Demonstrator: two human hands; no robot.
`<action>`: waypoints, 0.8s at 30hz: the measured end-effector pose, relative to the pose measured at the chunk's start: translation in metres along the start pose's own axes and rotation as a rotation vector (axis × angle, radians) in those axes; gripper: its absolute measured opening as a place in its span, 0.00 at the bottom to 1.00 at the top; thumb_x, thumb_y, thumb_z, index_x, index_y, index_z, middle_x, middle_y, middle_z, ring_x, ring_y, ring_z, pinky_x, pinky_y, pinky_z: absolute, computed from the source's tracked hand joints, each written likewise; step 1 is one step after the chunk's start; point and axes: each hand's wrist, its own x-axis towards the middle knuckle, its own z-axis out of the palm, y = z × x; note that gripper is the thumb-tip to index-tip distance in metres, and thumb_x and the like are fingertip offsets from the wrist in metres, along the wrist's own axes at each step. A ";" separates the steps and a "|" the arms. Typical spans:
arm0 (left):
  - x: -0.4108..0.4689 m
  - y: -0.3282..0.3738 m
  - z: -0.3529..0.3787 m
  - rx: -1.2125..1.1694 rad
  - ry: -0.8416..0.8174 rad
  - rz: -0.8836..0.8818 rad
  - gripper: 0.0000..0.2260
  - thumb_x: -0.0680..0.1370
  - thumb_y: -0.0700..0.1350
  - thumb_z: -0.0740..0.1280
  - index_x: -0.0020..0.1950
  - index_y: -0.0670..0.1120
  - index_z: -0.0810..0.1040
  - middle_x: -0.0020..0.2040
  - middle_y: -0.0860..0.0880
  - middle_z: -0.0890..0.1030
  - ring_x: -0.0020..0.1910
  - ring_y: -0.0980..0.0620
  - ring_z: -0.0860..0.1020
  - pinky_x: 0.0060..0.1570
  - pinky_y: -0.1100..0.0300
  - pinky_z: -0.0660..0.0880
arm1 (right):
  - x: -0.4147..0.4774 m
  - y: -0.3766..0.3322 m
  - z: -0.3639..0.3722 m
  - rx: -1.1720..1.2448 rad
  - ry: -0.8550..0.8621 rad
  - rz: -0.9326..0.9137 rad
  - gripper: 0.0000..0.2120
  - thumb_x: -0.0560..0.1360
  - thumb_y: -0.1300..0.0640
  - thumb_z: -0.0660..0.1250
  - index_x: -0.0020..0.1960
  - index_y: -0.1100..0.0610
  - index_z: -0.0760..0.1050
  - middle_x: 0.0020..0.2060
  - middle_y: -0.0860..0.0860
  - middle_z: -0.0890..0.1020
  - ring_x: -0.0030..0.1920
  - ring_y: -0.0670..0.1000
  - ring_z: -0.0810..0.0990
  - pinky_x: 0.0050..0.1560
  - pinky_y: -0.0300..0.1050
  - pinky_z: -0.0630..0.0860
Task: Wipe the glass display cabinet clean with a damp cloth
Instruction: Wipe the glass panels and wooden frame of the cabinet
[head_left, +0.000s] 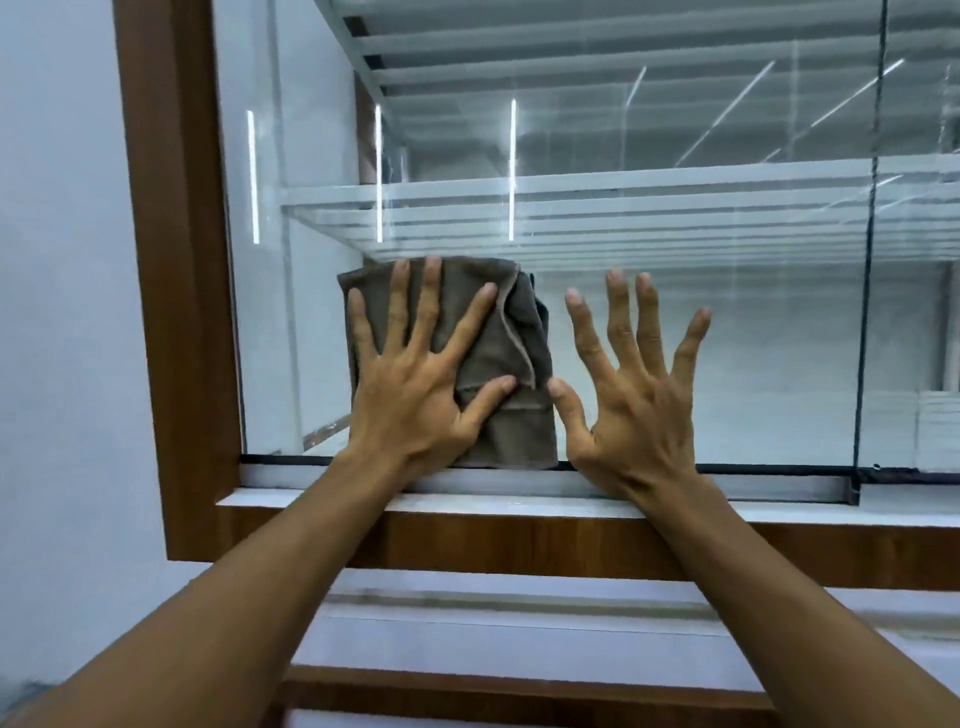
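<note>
A folded grey-brown cloth (511, 332) lies flat against the lower left part of the glass pane (753, 332) of the display cabinet. My left hand (415, 384) presses on the cloth with fingers spread, palm covering its left half. My right hand (636, 395) rests flat on the bare glass just right of the cloth, fingers spread, thumb tip close to the cloth's right edge. Both wrists sit over the pane's bottom rail.
A brown wooden frame (176, 291) borders the glass on the left and below. A dark vertical seam (867, 291) divides the panes at the right. Glass shelves (597, 208) run inside. A white wall (57, 312) stands at the left.
</note>
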 end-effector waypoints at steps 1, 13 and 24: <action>0.007 0.005 -0.001 -0.014 0.012 -0.107 0.37 0.81 0.71 0.51 0.86 0.56 0.50 0.86 0.39 0.45 0.84 0.35 0.43 0.77 0.25 0.42 | 0.000 -0.004 0.002 -0.016 -0.007 -0.004 0.35 0.81 0.39 0.56 0.85 0.50 0.54 0.84 0.60 0.54 0.84 0.64 0.49 0.75 0.81 0.40; -0.002 -0.052 -0.002 0.004 0.014 -0.164 0.38 0.81 0.72 0.48 0.86 0.55 0.49 0.86 0.39 0.46 0.85 0.36 0.44 0.78 0.27 0.42 | -0.001 -0.003 0.007 -0.085 -0.036 -0.025 0.42 0.78 0.31 0.57 0.85 0.51 0.55 0.84 0.61 0.52 0.84 0.65 0.49 0.73 0.83 0.40; -0.019 -0.083 -0.006 0.016 -0.008 -0.033 0.38 0.81 0.72 0.51 0.86 0.55 0.50 0.86 0.40 0.48 0.85 0.37 0.45 0.78 0.27 0.43 | 0.000 -0.002 0.008 -0.091 -0.034 -0.029 0.42 0.78 0.31 0.57 0.85 0.52 0.54 0.85 0.61 0.51 0.84 0.65 0.48 0.73 0.84 0.41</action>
